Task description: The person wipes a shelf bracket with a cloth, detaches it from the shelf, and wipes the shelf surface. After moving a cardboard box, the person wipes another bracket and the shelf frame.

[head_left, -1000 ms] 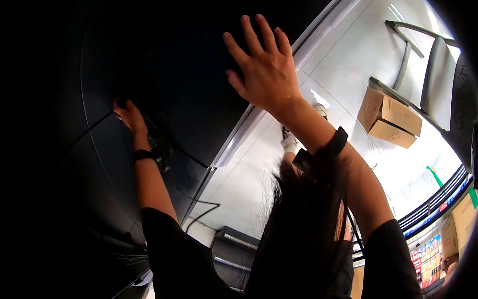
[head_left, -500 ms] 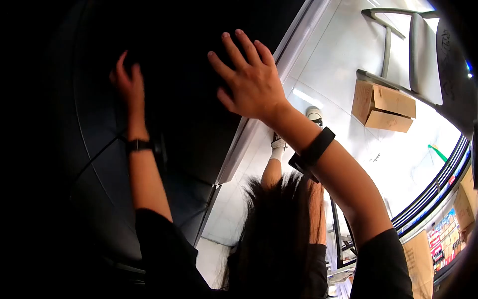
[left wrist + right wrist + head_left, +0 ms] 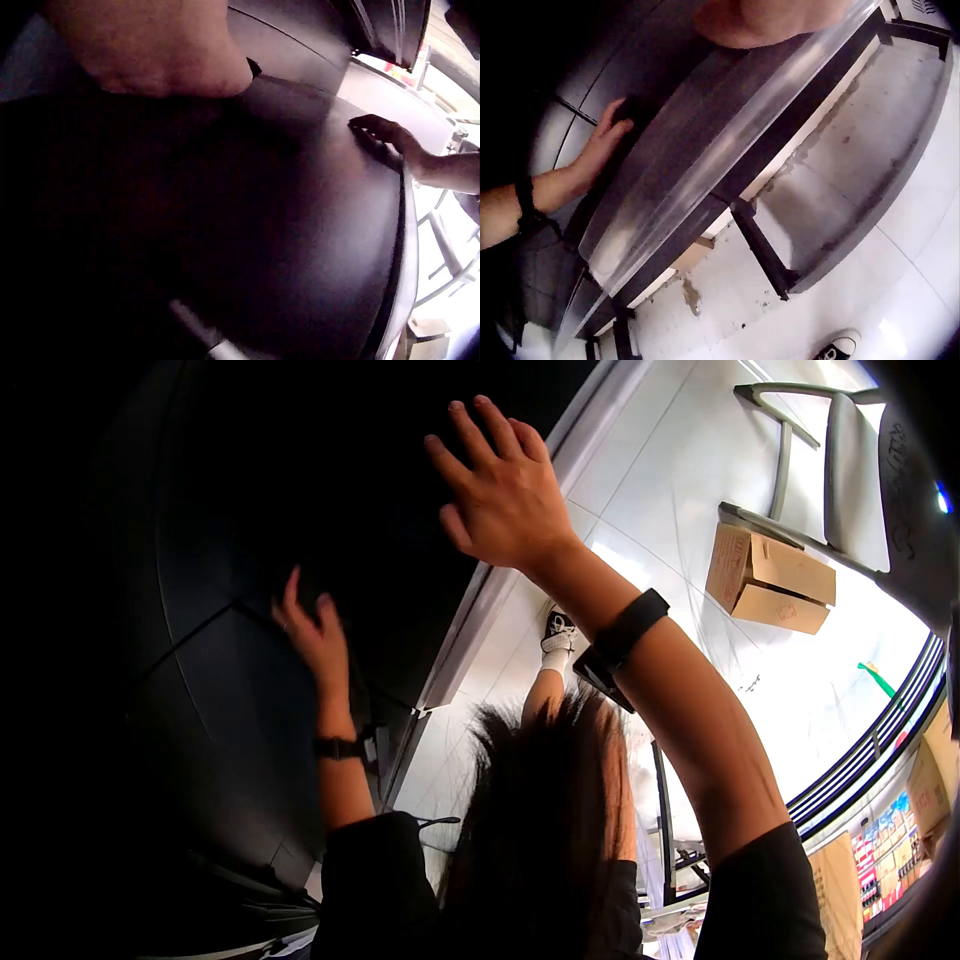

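Note:
My right hand [image 3: 515,500] reaches over a black shelf board [image 3: 300,225], fingers straight and a little spread, close to the pale front edge strip [image 3: 465,625]. In the left wrist view, that right hand [image 3: 397,146] lies at the board's edge. Further left, my left hand [image 3: 318,645] hovers around the dark back panel [image 3: 205,670], its fingers loosely extended. Nothing shows in its grasp. The right wrist view has the left hand [image 3: 600,150] at the far side of the board, near a panel seam.
A cardboard box [image 3: 775,580] sits on the white tiled floor beside a grey chair [image 3: 865,480]. Under the board, a dark metal frame [image 3: 847,236] juts out above the floor. A shoe [image 3: 558,632] stands below the shelf edge.
My left hand swung up along the panel, then came back down and to the right. The right hand has shifted slightly left and stays over the board's edge.

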The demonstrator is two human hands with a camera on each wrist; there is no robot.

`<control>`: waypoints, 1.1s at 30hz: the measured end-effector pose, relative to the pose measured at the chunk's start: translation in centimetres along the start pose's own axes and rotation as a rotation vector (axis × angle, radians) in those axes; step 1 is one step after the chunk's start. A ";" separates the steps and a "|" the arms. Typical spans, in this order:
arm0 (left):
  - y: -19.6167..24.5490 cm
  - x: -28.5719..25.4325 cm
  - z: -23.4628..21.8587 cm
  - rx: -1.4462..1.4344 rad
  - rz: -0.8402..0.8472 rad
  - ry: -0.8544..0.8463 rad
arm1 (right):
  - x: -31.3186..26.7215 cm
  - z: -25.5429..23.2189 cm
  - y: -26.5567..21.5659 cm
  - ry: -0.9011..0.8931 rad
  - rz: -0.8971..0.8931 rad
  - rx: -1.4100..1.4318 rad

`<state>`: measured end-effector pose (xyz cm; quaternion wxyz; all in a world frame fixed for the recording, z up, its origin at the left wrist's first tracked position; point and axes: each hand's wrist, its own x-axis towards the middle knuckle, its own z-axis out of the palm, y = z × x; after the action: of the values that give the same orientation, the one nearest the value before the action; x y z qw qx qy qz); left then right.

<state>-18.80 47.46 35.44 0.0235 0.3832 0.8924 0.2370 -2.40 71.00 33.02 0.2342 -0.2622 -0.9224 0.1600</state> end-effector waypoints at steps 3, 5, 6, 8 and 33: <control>-1.7 -0.6 -0.5 0.083 -0.021 0.033 | 0.0 0.2 -0.1 0.027 0.002 0.008; -1.2 0.0 -0.4 0.145 -0.016 0.065 | -0.2 0.4 -0.2 0.057 -0.005 -0.010; -0.9 0.9 0.1 0.137 -0.011 0.042 | -0.2 0.5 -0.1 0.047 0.002 0.009; 0.1 3.8 0.6 0.078 -0.050 -0.030 | 0.2 0.2 -0.6 0.017 0.007 0.031; 1.7 -8.5 -5.2 0.299 0.047 -0.326 | 0.9 2.3 0.1 0.393 -0.290 -0.007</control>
<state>-12.82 40.44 39.66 0.1050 0.4365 0.8928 0.0375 -4.20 71.19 31.29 0.4288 -0.1539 -0.8876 0.0675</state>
